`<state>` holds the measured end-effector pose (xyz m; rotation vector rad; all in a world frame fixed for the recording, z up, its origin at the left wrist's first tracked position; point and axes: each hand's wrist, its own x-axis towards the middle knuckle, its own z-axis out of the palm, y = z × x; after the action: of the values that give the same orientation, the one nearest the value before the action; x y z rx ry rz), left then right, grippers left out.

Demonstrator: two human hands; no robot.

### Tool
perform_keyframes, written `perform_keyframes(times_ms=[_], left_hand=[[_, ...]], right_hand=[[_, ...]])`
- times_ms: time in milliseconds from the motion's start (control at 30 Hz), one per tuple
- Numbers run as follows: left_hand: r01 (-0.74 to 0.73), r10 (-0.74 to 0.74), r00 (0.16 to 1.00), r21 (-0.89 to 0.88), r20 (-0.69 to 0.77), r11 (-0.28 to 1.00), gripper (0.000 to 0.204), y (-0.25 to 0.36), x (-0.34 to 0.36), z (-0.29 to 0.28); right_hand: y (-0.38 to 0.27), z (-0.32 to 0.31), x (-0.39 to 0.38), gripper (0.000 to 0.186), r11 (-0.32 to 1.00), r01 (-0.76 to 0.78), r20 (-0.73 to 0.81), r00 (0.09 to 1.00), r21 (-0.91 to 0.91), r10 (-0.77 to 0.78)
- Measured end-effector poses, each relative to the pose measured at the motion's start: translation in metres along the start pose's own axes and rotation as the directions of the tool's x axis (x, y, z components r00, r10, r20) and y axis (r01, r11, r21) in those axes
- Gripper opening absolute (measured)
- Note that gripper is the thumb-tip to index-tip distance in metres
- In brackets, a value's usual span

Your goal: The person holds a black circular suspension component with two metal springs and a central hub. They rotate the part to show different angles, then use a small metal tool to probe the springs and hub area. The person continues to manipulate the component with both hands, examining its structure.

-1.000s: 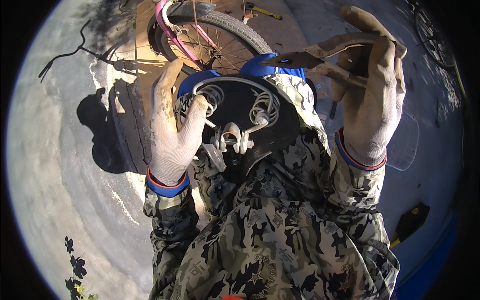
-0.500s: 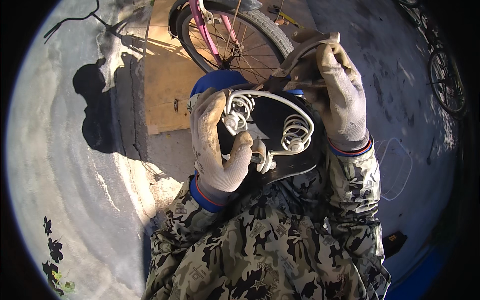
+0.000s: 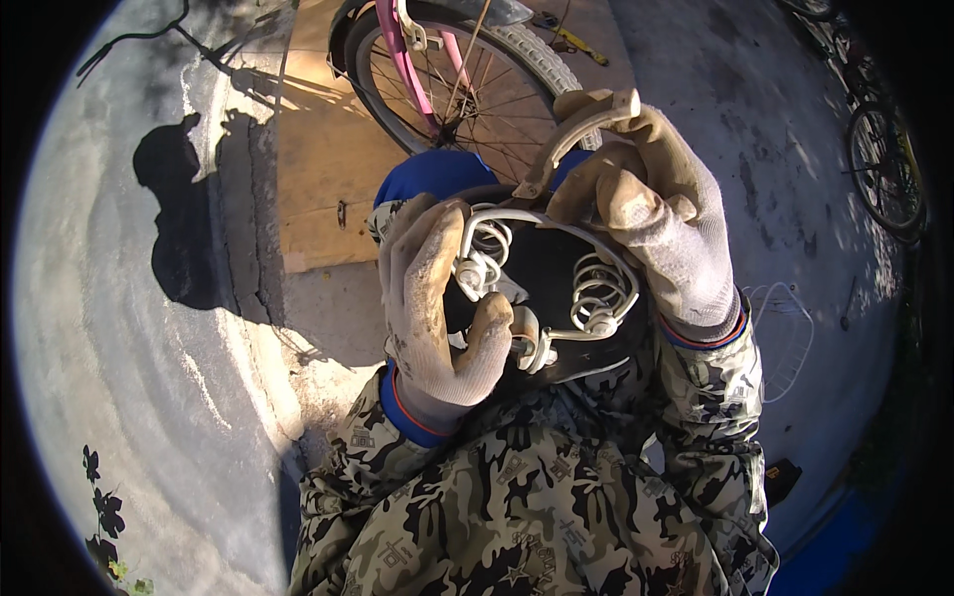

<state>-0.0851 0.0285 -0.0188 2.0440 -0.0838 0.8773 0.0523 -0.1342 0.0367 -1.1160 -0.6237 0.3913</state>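
Lying over my lap, underside up, is a black bicycle saddle (image 3: 545, 260) with a pale wire frame (image 3: 586, 233), coil springs (image 3: 601, 288) at two sides and a metal clamp (image 3: 537, 348) near me. My gloved left hand (image 3: 432, 308) grips its left side, thumb near the clamp, fingers around the edge by the other spring. Above the saddle's far right edge, my gloved right hand (image 3: 666, 204) is closed on a curved tan-brown strip (image 3: 576, 137). The strip's lower end comes down to the saddle's far edge; whether it is attached there is hidden.
Just ahead stands a pink bicycle's wheel (image 3: 457, 89) over a brown board (image 3: 328, 189). A yellow-handled tool (image 3: 584, 48) lies beyond it. At the right are a white wire basket shape (image 3: 785, 343) and another bicycle wheel (image 3: 884, 164).
My right hand has come down and turned, its thumb and fingers now bunched nearer the saddle. The curved strip has shifted left and lower. My left hand keeps its grip on the saddle.
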Motion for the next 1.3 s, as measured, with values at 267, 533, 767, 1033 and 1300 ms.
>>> perform_keyframes(times_ms=[267, 533, 767, 1033, 1300], left_hand=[[0.018, -0.019, 1.000, 0.034, 0.021, 0.999, 0.062, 0.004, 0.002, 0.001], [-0.028, 0.028, 0.999, 0.012, -0.020, 1.000, 0.062, -0.004, 0.000, 0.005], [0.003, -0.003, 1.000, 0.021, -0.013, 1.000, 0.063, 0.000, 0.000, 0.003], [-0.038, 0.038, 0.999, -0.001, -0.005, 0.999, 0.061, -0.011, -0.004, 0.005], [0.047, -0.050, 0.997, 0.044, 0.065, 0.998, 0.061, -0.012, -0.002, 0.007]], right_hand=[[-0.005, -0.012, 0.014, 0.066, 0.978, -0.206, 0.076, 0.976, 0.024, 0.204], [-0.020, -0.004, 0.008, 0.062, 0.983, -0.146, -0.018, 0.989, -0.109, 0.145], [-0.023, 0.013, 0.000, 0.075, 0.971, -0.042, -0.140, 0.990, -0.237, 0.008], [-0.015, 0.002, 0.006, 0.064, 0.975, -0.053, -0.039, 0.998, -0.218, 0.046], [0.014, -0.008, 0.133, 0.026, 0.934, -0.356, 0.558, 0.772, -0.019, 0.305]])
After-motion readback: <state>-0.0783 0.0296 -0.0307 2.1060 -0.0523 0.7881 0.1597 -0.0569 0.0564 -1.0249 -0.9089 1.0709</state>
